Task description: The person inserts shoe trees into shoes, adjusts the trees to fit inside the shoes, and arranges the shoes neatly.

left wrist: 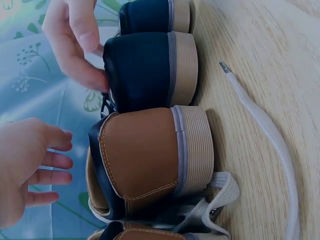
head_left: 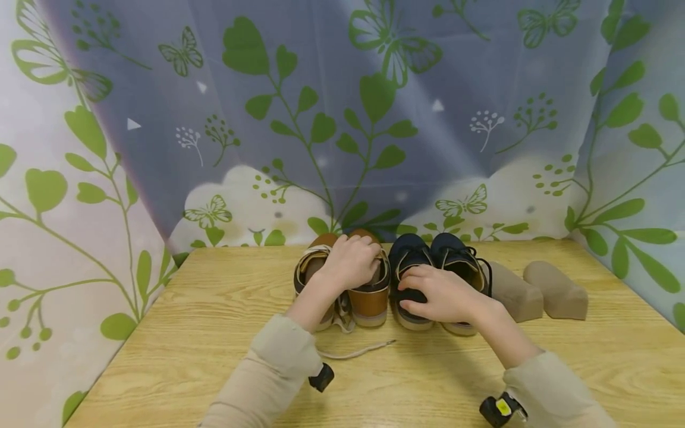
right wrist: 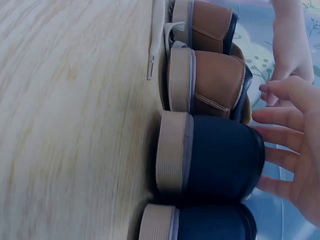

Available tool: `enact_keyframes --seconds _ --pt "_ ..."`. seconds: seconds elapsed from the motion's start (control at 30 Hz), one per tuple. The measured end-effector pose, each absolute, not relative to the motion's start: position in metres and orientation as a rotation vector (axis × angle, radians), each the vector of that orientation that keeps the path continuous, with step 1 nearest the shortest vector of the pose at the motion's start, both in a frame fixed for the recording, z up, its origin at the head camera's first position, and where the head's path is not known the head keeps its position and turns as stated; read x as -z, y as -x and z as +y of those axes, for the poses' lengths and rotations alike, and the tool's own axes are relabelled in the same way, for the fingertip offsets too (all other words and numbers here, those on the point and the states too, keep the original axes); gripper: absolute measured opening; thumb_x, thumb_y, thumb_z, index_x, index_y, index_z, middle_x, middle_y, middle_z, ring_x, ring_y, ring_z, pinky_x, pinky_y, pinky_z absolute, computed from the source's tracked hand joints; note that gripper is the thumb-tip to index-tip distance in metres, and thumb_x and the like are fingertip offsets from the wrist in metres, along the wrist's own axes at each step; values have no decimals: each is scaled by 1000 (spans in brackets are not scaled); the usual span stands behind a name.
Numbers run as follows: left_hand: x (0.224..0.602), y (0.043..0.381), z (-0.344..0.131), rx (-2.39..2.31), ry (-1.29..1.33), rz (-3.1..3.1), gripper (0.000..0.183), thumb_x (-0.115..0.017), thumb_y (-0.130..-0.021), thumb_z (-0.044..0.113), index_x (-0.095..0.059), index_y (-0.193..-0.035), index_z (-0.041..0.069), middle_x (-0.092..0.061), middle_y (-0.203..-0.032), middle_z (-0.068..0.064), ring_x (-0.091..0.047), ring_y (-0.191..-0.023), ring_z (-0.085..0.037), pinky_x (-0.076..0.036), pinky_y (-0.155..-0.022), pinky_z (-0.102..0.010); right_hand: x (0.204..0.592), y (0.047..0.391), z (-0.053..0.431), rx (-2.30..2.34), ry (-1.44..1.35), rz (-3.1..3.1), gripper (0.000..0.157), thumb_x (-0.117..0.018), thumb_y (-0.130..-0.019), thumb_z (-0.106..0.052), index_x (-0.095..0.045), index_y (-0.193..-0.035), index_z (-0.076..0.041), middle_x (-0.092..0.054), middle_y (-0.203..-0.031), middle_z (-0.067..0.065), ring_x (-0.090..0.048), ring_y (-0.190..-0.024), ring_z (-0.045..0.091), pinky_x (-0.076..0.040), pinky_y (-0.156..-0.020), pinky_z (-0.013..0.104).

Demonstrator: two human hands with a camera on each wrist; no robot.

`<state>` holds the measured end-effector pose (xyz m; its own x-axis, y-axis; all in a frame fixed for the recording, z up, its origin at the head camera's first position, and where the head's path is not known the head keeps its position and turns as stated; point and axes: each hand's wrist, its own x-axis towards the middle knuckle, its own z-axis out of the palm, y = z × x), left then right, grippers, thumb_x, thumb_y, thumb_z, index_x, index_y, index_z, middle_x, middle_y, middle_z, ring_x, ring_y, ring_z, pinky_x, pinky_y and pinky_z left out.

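Over the collars of two brown shoes, my left hand point(head_left: 352, 263) hovers with relaxed fingers. The left wrist view shows these fingers apart from the brown heel point(left wrist: 145, 155). Both brown shoes, the left one point(head_left: 320, 242) and the right one point(head_left: 369, 306), stand heels toward me with pale laces. Beside them stand a left navy shoe point(head_left: 411, 245) and a right navy shoe point(head_left: 448, 245) with dark laces. My right hand point(head_left: 446, 292) is at the left navy shoe's opening. Its loosely spread fingers point(right wrist: 280, 159) reach to the navy heel's top edge point(right wrist: 230, 155); contact is unclear.
Two beige blocks point(head_left: 514, 294), shaped like shoe inserts, lie right of the navy shoes. A pale shoelace point(head_left: 355, 355) with a metal tip stretches across the wooden table point(head_left: 214, 356) in front of the brown shoes. A leaf-patterned cloth point(head_left: 299, 148) hangs behind.
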<state>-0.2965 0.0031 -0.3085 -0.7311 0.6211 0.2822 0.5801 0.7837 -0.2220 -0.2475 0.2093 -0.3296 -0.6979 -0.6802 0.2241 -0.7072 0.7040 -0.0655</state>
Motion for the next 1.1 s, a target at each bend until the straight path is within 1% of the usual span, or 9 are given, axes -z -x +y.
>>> enact_keyframes --seconds 0.17,0.27,0.5,0.67,0.8,0.87,0.93,1.03,1.1 --pt "308 295 -2 -97 892 -2660 28 -48 -96 35 -65 -113 20 -62 -103 2 -57 -90 -17 -43 -76 -34 325 244 218 -257 -1056 -2782 44 -58 -90 -35 -56 -126 -10 -54 -125 9 -51 -114 28 -45 -86 45" --pt "308 294 -6 -52 892 -2668 30 -45 -97 36 -65 -113 20 -63 -104 3 -57 -92 -16 -43 -78 -34 324 242 223 -260 -1042 -2783 46 -58 -90 -35 -54 -128 -10 -51 -127 11 -48 -116 31 -43 -88 48" --pt "306 286 -9 -36 977 -2602 27 -46 -97 34 -65 -109 20 -62 -99 4 -56 -84 -15 -40 -71 -30 325 239 231 -278 -1039 -2733 43 -60 -90 -33 -57 -124 -8 -52 -124 11 -50 -113 31 -43 -88 48" --pt "306 279 -5 -40 1057 -2560 24 -48 -96 34 -65 -104 20 -63 -104 4 -56 -85 -15 -39 -69 -29 329 236 237 -290 -1041 -2691 36 -61 -89 -29 -61 -118 -7 -55 -118 8 -53 -108 28 -43 -89 47" --pt "308 275 -3 -28 1086 -2548 24 -49 -96 35 -66 -104 20 -62 -105 4 -58 -91 -14 -41 -72 -30 332 236 242 -290 -1028 -2658 33 -63 -88 -27 -63 -114 -6 -58 -115 7 -54 -106 26 -43 -90 46" --pt "310 275 -2 -26 1104 -2536 23 -50 -95 35 -66 -104 20 -62 -104 4 -58 -94 -14 -43 -76 -31 333 236 245 -294 -1016 -2635 31 -64 -88 -25 -64 -113 -7 -59 -114 6 -55 -105 26 -45 -87 45" --pt "313 275 -1 -33 1126 -2516 23 -51 -95 35 -66 -104 19 -62 -102 4 -58 -96 -13 -43 -82 -33 333 236 248 -300 -1003 -2605 29 -66 -86 -23 -65 -110 -7 -59 -112 6 -55 -103 25 -47 -81 43" --pt "317 275 1 -55 1169 -2492 23 -52 -95 35 -66 -104 19 -61 -99 5 -58 -94 -12 -43 -86 -33 332 236 252 -305 -979 -2565 26 -67 -85 -20 -65 -108 -7 -60 -109 6 -56 -100 25 -48 -78 42" --pt "320 275 3 -70 1194 -2486 23 -52 -95 35 -66 -105 19 -61 -99 5 -58 -93 -12 -44 -85 -33 331 236 255 -306 -965 -2549 25 -68 -84 -18 -66 -107 -7 -60 -108 6 -57 -100 25 -48 -78 42"
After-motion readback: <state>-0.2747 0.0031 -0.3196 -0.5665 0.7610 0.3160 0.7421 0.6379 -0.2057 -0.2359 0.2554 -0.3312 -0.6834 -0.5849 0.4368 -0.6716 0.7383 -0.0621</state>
